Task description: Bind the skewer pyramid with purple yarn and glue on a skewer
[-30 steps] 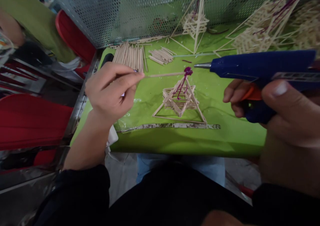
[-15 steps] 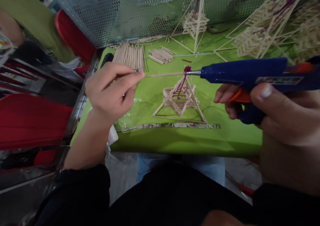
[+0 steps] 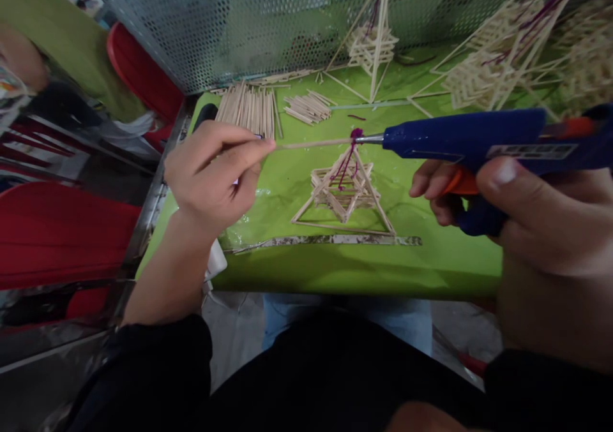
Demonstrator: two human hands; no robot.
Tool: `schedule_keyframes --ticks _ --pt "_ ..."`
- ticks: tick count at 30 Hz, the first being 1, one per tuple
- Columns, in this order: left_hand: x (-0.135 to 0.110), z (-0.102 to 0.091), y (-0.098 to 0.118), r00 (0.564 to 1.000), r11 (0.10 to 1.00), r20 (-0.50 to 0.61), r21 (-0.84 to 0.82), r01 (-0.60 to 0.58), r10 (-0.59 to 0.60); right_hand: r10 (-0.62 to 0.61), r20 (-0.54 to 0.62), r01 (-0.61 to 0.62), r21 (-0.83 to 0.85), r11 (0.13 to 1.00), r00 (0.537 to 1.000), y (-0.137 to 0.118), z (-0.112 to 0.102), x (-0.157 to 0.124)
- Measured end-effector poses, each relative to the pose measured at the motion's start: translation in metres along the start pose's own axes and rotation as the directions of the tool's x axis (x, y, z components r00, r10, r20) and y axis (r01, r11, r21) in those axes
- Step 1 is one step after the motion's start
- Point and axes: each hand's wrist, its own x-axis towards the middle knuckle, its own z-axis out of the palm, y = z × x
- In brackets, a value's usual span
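My left hand [image 3: 218, 173] pinches one end of a thin wooden stick [image 3: 311, 143] held level, pointing right. In my right hand [image 3: 531, 215] is a blue hot glue gun [image 3: 464, 135] with an orange trigger, fingers wrapped round its handle. Its metal nozzle is at the stick's far end; whether they touch I cannot tell. Below the stick, a triangular stick frame [image 3: 345, 193] stands on the green tabletop, with a star-shaped stack of sticks inside and purple yarn [image 3: 355, 133] at its peak. From my view the yarn overlaps the nozzle tip.
Loose sticks lie in a large pile [image 3: 246, 106] and a smaller pile [image 3: 309, 106]. Other stick frames [image 3: 372, 46] stand along the back by a perforated metal panel [image 3: 230, 30]. A flat, stained strip [image 3: 345, 240] lies near the front edge. Red chairs [image 3: 62, 228] are at left.
Little differs. The glue gun and the stick's far end have shifted very slightly left; both hands keep their grips.
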Motion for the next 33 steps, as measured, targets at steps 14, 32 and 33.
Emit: schedule_keyframes --ticks 14,32,33 --pt "0.004 0.002 0.002 0.997 0.998 -0.065 -0.043 -0.054 0.051 -0.006 0.011 0.006 -0.015 1.0 1.0 -0.001 0.002 -0.003" --pt "-0.003 -0.003 -0.004 0.997 0.997 0.055 -0.054 0.063 -0.06 -0.209 -0.065 0.21 0.002 0.978 0.976 0.011 0.011 -0.001" --pt "-0.005 -0.004 -0.004 0.989 0.992 0.105 -0.057 0.112 -0.106 -0.208 -0.063 0.208 0.005 0.978 0.976 0.011 0.011 -0.001"
